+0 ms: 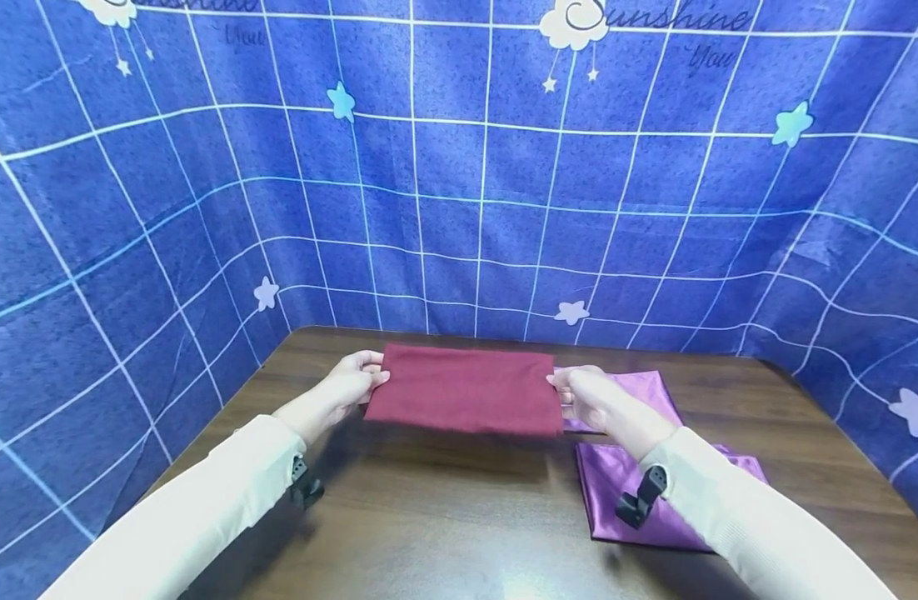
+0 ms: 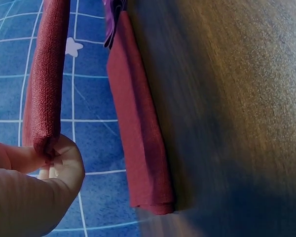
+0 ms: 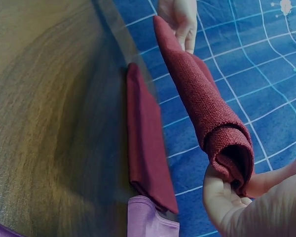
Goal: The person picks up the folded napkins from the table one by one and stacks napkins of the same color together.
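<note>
A folded dark red cloth (image 1: pixel 462 392) is held up above the table, stretched between both hands. At its left end my left hand (image 1: pixel 354 379) pinches the edge between thumb and fingers. My right hand (image 1: pixel 588 396) grips the opposite end the same way. Seen from the right wrist, the cloth end curls over in layers (image 3: pixel 229 143). Lower down, a second folded red cloth (image 2: pixel 138 123) lies on the table, apart from the held one; in the head view the raised cloth hides it.
A light purple satin cloth (image 1: pixel 646 392) lies at the back right, partly behind my right hand. Nearer, a darker purple folded cloth (image 1: pixel 612 492) sits under my right forearm. The brown wooden table (image 1: pixel 429 517) meets a blue checked curtain (image 1: pixel 459 217) behind it.
</note>
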A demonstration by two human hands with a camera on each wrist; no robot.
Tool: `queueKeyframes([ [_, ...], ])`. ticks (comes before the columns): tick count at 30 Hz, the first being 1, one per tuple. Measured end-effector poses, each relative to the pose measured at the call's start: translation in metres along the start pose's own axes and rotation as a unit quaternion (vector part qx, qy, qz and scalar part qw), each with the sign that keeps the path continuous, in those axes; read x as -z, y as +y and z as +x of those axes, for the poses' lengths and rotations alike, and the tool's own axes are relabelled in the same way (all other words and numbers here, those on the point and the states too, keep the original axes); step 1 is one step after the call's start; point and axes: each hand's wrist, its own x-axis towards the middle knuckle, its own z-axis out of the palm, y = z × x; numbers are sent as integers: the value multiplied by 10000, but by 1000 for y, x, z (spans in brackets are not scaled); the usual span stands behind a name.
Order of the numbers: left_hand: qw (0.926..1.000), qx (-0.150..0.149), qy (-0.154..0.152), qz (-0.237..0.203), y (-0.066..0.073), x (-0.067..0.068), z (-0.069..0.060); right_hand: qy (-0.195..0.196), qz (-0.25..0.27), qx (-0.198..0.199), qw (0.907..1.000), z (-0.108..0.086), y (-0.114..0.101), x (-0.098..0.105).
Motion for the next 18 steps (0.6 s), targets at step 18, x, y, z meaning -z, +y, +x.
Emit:
queueKeyframes([
  [18,9999,-3,146,-32,4,1,5,240,80,-83,9996,11,-1,-3],
])
